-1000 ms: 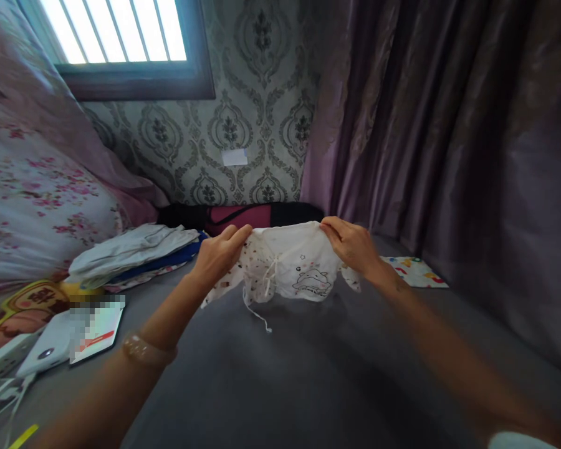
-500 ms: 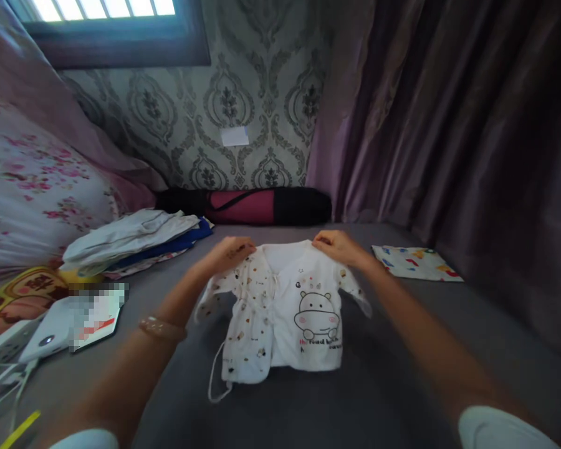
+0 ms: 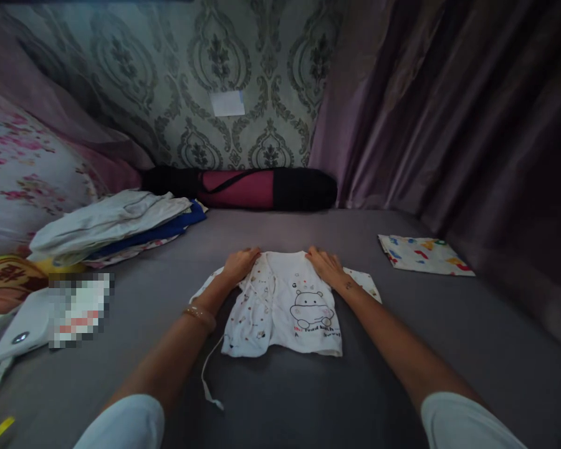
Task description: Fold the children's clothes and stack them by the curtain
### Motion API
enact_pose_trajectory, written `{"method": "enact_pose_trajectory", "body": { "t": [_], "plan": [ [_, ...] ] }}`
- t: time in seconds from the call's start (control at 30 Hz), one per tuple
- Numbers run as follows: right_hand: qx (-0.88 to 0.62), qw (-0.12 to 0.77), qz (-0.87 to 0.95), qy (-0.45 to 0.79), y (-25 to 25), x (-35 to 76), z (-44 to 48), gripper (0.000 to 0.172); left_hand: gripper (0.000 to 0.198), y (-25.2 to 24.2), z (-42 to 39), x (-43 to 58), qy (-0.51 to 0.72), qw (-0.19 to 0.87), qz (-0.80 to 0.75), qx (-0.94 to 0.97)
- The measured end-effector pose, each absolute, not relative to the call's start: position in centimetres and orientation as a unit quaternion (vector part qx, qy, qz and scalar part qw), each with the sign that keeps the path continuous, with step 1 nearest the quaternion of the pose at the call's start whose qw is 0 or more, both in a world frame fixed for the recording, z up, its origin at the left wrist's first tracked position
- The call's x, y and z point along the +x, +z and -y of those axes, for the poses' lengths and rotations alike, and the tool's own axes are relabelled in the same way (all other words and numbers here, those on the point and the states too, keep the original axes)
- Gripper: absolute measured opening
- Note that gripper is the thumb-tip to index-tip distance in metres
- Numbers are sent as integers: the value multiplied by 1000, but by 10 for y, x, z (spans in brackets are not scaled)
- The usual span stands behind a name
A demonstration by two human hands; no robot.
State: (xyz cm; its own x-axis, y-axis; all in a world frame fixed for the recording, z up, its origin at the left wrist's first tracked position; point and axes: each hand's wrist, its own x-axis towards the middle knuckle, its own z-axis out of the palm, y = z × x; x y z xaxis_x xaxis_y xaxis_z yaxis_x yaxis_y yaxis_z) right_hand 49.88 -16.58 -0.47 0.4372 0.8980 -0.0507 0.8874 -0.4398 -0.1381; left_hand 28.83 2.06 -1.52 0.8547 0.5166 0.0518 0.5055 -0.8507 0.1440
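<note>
The left hand (image 3: 241, 265) and right hand (image 3: 326, 267) reach forward, backs up, fingers pinching the little white shirt (image 3: 280, 305) at its shoulders. It lies spread out on the gray bed (image 3: 271, 405), well short of the far edge. A G tops its hippo (image 3: 312, 308); the words below look too fuzzy.

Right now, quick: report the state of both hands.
Left hand: closed, holding the white shirt by the shoulder on that side.
Right hand: closed, holding the white shirt by the opposite shoulder.
</note>
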Motion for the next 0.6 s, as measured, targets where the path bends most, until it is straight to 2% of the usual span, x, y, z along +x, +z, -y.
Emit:
{"method": "enact_pose_trajectory", "body": {
  "t": [0.27, 0.6],
  "plan": [
    [-857, 65, 510, 31, -5, 502, 145, 33, 42, -10, -40, 303, 45, 37, -303, 951],
    [-857, 74, 509, 28, -16, 508, 139, 32, 41, -20, -48, 306, 49, 73, -285, 954]
  ]
}}
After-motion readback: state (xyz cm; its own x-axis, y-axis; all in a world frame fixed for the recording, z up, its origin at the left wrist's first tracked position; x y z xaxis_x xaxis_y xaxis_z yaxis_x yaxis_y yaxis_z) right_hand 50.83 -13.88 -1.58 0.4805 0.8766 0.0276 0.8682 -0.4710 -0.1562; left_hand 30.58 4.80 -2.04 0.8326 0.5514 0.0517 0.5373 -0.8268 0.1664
